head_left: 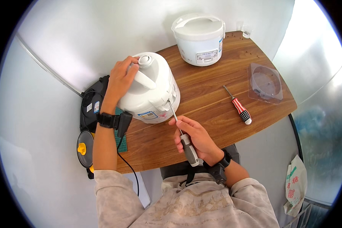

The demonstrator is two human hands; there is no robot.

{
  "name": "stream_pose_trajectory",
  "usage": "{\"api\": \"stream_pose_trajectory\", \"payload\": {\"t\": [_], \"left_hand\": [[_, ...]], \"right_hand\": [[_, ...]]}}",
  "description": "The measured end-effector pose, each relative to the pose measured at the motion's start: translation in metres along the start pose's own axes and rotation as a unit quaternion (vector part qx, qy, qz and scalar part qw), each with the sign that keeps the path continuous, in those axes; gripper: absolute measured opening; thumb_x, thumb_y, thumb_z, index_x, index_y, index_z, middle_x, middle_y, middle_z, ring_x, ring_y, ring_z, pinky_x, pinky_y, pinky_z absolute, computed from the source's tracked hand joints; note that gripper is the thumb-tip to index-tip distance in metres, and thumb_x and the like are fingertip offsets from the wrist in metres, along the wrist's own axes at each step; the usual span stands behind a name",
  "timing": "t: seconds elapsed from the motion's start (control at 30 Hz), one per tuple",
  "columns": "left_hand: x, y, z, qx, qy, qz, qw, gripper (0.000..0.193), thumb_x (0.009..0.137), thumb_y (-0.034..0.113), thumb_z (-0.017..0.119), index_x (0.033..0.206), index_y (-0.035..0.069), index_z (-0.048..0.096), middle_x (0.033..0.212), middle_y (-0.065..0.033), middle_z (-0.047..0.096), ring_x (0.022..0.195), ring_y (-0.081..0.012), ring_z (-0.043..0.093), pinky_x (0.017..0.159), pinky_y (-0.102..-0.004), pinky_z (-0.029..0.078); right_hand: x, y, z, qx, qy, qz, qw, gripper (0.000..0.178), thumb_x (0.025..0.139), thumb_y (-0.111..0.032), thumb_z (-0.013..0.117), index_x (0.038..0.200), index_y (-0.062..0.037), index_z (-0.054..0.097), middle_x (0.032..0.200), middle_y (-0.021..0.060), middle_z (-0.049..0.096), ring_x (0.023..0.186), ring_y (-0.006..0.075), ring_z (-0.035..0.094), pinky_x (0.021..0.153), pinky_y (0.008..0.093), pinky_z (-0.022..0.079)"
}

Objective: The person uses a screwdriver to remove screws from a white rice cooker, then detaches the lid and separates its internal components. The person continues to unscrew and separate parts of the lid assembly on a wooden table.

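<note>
The slanted grey screwdriver [189,151] could slip and scratch the white rice cooker [165,81] if the right hand [197,135], fingers pinching it, pushes off-line. The left hand's [121,79] fingers bend over the lid; I can't tell whether they grip. Glossy and rounded, the cooker sits upright on the table's [201,91] left.

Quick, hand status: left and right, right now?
Left hand: on the nearer white cooker's lid handle; can't tell if closed.
Right hand: closed, holding the grey screwdriver.
</note>
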State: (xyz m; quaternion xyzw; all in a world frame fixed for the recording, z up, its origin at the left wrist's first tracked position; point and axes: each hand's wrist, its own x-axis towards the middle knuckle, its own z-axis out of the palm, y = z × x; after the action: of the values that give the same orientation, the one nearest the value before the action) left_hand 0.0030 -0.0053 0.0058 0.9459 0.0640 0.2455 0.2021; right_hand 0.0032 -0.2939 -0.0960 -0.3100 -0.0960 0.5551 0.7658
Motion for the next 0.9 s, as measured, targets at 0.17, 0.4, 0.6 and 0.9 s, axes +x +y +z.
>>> {"api": "stream_pose_trajectory", "payload": {"t": [0.17,0.4,0.6,0.9], "left_hand": [[-0.0003,-0.0029,-0.0014,0.001,-0.002,0.004,1.000,0.024,0.099,0.027,0.055,0.111,0.009,0.065,0.117,-0.0099,0.073,0.108,-0.0325,0.061,0.095,-0.0430,0.048],[-0.0002,-0.0037,0.0006,-0.002,0.002,0.005,1.000,0.024,0.099,0.026,0.055,0.111,0.008,0.065,0.117,-0.0101,0.073,0.107,-0.0323,0.062,0.094,-0.0426,0.048],[-0.0003,-0.0009,0.0007,0.000,0.002,-0.004,1.000,0.024,0.099,0.026,0.054,0.111,0.008,0.065,0.117,-0.0097,0.073,0.107,-0.0318,0.061,0.095,-0.0423,0.048],[-0.0005,-0.0025,0.0007,0.008,0.008,0.012,1.000,0.024,0.099,0.026,0.053,0.111,0.008,0.065,0.112,-0.0102,0.072,0.105,-0.0318,0.061,0.093,-0.0420,0.048]], "right_hand": [[0.0013,0.0019,-0.0003,0.002,-0.004,-0.001,1.000,0.024,0.110,-0.026,0.047,0.120,-0.0064,0.057,0.071,0.0058,0.064,0.053,0.0145,0.060,0.050,0.0278,0.052],[0.0007,0.0000,0.0001,-0.003,0.005,-0.004,1.000,0.024,0.110,-0.027,0.048,0.120,-0.0065,0.056,0.071,0.0054,0.063,0.054,0.0142,0.060,0.050,0.0280,0.052],[0.0018,0.0016,0.0004,-0.003,0.000,-0.003,1.000,0.024,0.110,-0.026,0.049,0.122,-0.0060,0.055,0.072,0.0059,0.064,0.056,0.0145,0.061,0.052,0.0284,0.053],[0.0001,-0.0074,0.0009,-0.022,-0.002,-0.002,1.000,0.025,0.110,-0.026,0.049,0.120,-0.0043,0.056,0.075,0.0075,0.067,0.062,0.0147,0.068,0.049,0.0247,0.052]]}}
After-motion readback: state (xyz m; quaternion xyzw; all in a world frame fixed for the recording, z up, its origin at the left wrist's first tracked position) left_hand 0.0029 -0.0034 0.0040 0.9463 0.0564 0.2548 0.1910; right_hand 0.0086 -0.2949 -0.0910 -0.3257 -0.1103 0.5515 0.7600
